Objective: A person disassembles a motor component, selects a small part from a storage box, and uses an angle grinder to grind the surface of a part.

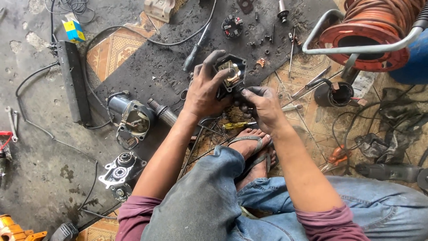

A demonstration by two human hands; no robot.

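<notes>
Both hands hold a black housing (230,73) above the sandalled feet (254,149). The left hand (206,91) wraps its side, fingers curled; the right hand (263,107) pinches its lower edge. Seemingly mid-inspection; the next move calls for steady grip and fine fingertip work.

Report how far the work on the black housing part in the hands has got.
Done: the tool looks stripped down; motor body, gear plate and brush holder lie apart on the floor. In hand: the left hand holds the black housing while the right hand works at its lower edge. Left: small screws and parts lie loose.
</notes>
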